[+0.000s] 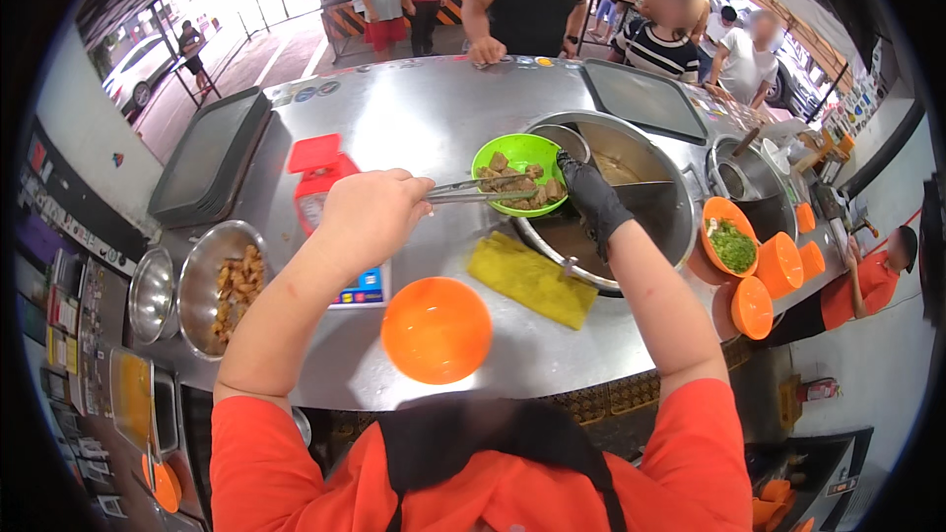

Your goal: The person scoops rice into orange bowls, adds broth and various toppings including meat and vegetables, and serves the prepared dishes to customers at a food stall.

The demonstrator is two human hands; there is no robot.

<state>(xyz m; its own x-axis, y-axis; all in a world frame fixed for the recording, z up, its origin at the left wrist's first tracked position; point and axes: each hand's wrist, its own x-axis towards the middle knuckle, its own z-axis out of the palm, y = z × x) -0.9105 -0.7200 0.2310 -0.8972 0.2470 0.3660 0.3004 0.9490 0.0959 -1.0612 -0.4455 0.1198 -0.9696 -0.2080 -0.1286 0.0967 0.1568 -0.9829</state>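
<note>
My left hand (377,214), bare, is closed around a pair of metal tongs (465,193), whose tips lie among brown meat chunks (545,193). The chunks rest in a bright green bowl (531,142). In a black glove, my right hand (591,192) grips that bowl by its right rim, over the left edge of a large divided steel pot (684,214) holding brown liquid. An orange bowl (436,330) stands nearer my body on the steel counter. Between it and the pot lies a folded yellow cloth (528,279). Behind my left hand is a red scale (318,170), partly hidden.
Stacked trays (211,151) and a steel bowl of fried pieces (240,288) are at left. Beyond the pot lies another tray (643,100). Orange bowls (780,266), one with chopped greens (732,245), and a smaller pot (746,170) stand right. People (528,0) are across the counter; a co-worker (865,288) is far right.
</note>
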